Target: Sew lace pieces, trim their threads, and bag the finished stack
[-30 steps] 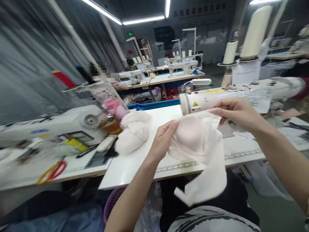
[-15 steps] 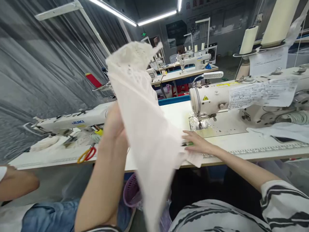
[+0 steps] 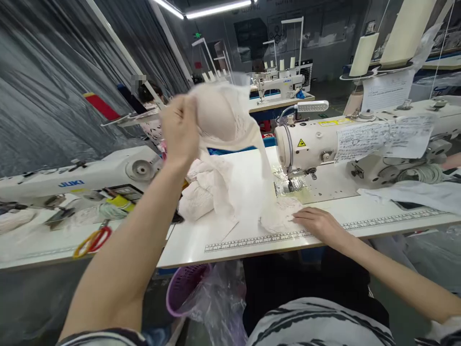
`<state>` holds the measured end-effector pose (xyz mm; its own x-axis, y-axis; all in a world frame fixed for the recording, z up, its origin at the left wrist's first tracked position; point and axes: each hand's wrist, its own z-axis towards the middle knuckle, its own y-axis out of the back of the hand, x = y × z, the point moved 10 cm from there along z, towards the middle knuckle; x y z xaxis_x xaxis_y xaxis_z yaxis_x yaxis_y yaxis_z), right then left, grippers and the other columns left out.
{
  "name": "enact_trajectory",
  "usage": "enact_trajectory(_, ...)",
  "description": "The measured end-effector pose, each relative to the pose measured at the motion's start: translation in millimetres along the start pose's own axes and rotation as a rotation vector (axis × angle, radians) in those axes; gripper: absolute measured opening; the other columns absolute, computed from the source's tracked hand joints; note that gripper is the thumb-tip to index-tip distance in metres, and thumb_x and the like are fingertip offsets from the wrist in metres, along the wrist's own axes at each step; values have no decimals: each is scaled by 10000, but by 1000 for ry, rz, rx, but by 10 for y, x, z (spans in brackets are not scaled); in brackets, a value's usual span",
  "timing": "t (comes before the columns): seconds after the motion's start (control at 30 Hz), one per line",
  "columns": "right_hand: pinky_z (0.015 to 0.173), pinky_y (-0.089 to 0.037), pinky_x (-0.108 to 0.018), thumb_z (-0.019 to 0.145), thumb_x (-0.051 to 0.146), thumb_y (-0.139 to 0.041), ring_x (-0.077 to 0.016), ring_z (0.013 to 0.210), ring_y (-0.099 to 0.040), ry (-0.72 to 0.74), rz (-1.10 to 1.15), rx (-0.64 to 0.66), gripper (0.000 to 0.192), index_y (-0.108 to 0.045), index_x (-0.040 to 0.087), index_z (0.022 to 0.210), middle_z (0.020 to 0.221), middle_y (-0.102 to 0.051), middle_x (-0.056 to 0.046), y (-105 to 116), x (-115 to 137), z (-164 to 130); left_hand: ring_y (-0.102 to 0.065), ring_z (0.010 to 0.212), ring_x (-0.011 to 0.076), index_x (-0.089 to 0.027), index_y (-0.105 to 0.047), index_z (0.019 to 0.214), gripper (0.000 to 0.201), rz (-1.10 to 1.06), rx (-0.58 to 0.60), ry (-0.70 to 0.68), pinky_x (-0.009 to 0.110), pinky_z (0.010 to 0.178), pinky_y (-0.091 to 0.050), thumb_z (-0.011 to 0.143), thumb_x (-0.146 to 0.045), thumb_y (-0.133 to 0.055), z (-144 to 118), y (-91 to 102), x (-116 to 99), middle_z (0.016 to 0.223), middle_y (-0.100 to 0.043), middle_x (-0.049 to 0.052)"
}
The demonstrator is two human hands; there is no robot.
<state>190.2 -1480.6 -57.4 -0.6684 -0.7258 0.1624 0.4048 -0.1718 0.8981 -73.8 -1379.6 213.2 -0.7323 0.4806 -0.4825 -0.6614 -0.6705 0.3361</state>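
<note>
Left hand [image 3: 180,129] raised, grip closed on pale bra cup [image 3: 216,113], held high at about 11 o'clock from right hand [image 3: 317,223]. Right hand flat, fingers spread, pressing lace end of same garment [image 3: 283,216] onto white table [image 3: 201,242], clamping nothing. Garment's long axis slanting from 11 down to 4 o'clock between both hands. Needle of sewing machine [image 3: 313,142] just beyond right hand at 12 o'clock; right hand nearer. Pile of pale bras [image 3: 198,192] at 9 o'clock of lace end. Workshop with further machines behind.
</note>
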Motion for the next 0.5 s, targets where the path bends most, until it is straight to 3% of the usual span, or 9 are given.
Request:
enact_trajectory(0.07, 847, -590, -425, 891, 37, -491, -254, 1068, -663, -27, -25, -23, 350, -717, 217, 1089, 1137, -712, -62, 125, -131, -217, -527, 774, 90, -138, -553, 732, 325, 101, 138, 54, 234, 711, -355, 979, -316, -439, -209, -399, 245, 724, -520, -44)
enact_trajectory(0.17, 825, -588, -431, 936, 127, -474, -250, 1014, -684, -129, -42, -103, 300, -705, 236, 1093, 1073, -732, -50, 355, -318, -454, -602, 895, 226, -164, -644, 925, 305, 306, 295, 143, 310, 751, -375, 973, -345, -403, -516, -904, 601, 880, -676, 72)
enact_trajectory(0.27, 779, -573, -393, 954, 213, -480, -236, 938, -697, -280, 36, -215, 247, -691, 245, 1079, 995, -742, -45, 596, -445, -511, -621, 971, 339, -154, -637, 1084, 363, 578, 486, 173, 384, 760, -391, 961, -310, -333, -723, -1301, 903, 1005, -689, 202)
enact_trajectory(0.37, 756, -538, -340, 952, 265, -490, -216, 918, -683, -412, 225, -300, 214, -679, 238, 1051, 1010, -727, -50, 763, -509, -341, -625, 972, 384, -86, -640, 1072, 355, 634, 585, 192, 425, 743, -407, 888, -155, -345, -747, -1489, 1138, 1031, -667, 283)
enact_trajectory(0.5, 637, -468, -273, 935, 286, -506, -169, 762, -632, -499, 514, -387, 194, -675, 203, 981, 924, -700, -40, 851, -598, 80, -622, 990, 409, -38, -640, 1053, 361, 545, 593, 225, 486, 776, -425, 835, -90, -358, -631, -1436, 1256, 1029, -656, 315)
